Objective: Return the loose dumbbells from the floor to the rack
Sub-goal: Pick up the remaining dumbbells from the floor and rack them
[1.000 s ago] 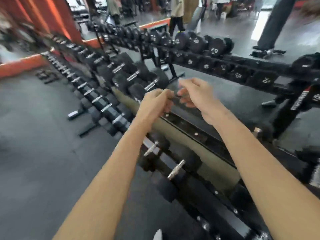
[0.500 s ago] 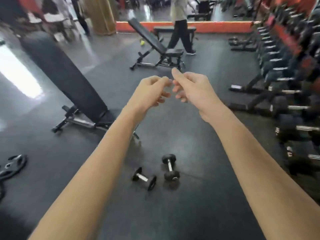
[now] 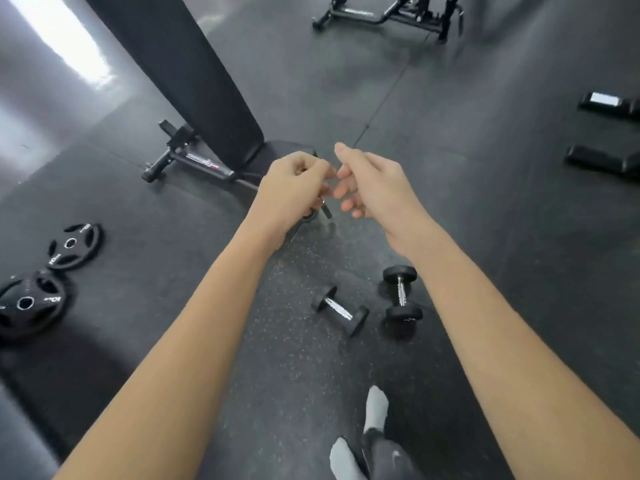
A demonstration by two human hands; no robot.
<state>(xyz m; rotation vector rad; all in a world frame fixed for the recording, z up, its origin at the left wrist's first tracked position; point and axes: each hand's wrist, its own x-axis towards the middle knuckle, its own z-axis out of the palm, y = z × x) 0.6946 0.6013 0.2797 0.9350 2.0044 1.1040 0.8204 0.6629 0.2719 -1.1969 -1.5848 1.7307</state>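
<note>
Two small black dumbbells with chrome handles lie on the dark rubber floor below my hands: one (image 3: 340,310) slanted, the other (image 3: 401,293) lying nearly straight away from me to its right. My left hand (image 3: 294,188) is held out in front with its fingers curled in, holding nothing. My right hand (image 3: 372,183) is beside it, fingers loosely bent and apart, empty. The fingertips of both hands almost touch. Both hands hover well above the dumbbells. The rack is out of view.
An inclined black bench (image 3: 194,81) stands ahead on the left. Two weight plates (image 3: 74,245) (image 3: 29,303) lie at the left. Another bench frame (image 3: 391,12) is at the top. Rack feet (image 3: 606,161) show at right. My shoe (image 3: 375,408) is at the bottom.
My view swung from the dumbbell rack to the open floor and then tilted down. The two floor dumbbells now look closer. My hands stay together in front, empty.
</note>
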